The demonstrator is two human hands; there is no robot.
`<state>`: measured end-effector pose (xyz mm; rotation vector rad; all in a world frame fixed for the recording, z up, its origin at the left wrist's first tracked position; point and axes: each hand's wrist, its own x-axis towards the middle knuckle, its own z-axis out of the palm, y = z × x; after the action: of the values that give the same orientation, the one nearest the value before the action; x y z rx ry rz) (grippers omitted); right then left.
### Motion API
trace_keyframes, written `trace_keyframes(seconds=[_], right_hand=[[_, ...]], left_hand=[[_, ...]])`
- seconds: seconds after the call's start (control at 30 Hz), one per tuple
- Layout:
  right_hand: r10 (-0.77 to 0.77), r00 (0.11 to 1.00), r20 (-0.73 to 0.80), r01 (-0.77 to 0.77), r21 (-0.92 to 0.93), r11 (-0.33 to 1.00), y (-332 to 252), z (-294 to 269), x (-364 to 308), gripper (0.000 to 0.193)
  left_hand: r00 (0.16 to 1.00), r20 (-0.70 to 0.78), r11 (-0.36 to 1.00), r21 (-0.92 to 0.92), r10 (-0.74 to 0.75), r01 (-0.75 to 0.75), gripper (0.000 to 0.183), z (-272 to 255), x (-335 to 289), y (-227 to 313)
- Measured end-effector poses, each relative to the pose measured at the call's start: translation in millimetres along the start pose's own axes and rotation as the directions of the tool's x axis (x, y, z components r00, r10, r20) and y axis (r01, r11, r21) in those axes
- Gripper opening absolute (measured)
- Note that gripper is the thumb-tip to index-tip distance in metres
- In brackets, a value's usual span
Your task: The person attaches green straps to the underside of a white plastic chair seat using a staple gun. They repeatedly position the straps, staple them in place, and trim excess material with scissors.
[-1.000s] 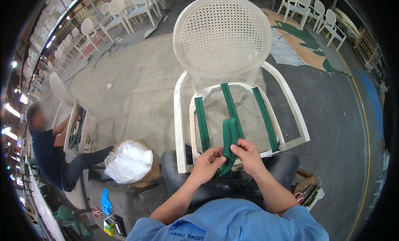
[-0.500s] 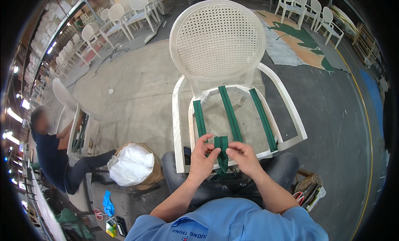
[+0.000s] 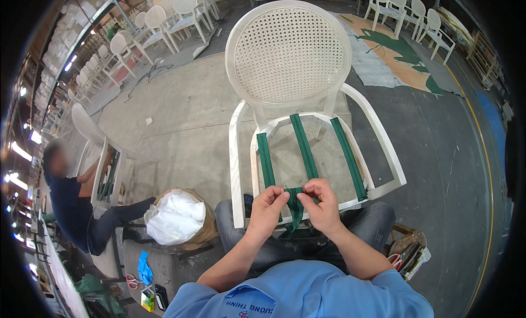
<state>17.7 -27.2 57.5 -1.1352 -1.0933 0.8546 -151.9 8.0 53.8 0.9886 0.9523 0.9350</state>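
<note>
Directly before me stands a white armchair frame (image 3: 235, 170) with a round woven back (image 3: 289, 55). Across its open seat run three green webbing straps (image 3: 304, 145), lying front to back. Over the front seat rail, my left hand (image 3: 267, 213) and my right hand (image 3: 323, 205) pinch a loose green webbing strap (image 3: 296, 208) by its upper end, one hand at each side. The end looks folded over between the fingertips. Its lower part hangs down toward my lap, where it is partly hidden.
To my left are a paper sack with white plastic lining (image 3: 176, 216) and a grey seat (image 3: 148, 257) holding red-handled scissors (image 3: 131, 281). A co-worker (image 3: 68, 197) sits beyond with another chair. At my right is a box of tools (image 3: 408, 255). Rows of white chairs (image 3: 181, 13) stand behind.
My hands have folded over the top end of the loose strap, which stood upright before. My right hand has risen slightly and its fingers have closed in toward the left.
</note>
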Motion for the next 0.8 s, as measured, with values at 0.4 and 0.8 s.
trace_keyframes(seconds=[0.4, 0.8], right_hand=[[-0.263, 0.953, 0.153, 0.301, -0.337, 0.892, 8, -13, 37, 0.014], [-0.096, 0.976, 0.197, 0.165, -0.375, 0.912, 70, -28, 133, 0.009]], left_hand=[[0.994, -0.062, 0.992, 0.095, 0.088, -0.082, 0.009, 11, 27, -6], [0.936, -0.112, 0.721, 0.670, 0.334, -0.177, 0.009, 24, 136, -20]])
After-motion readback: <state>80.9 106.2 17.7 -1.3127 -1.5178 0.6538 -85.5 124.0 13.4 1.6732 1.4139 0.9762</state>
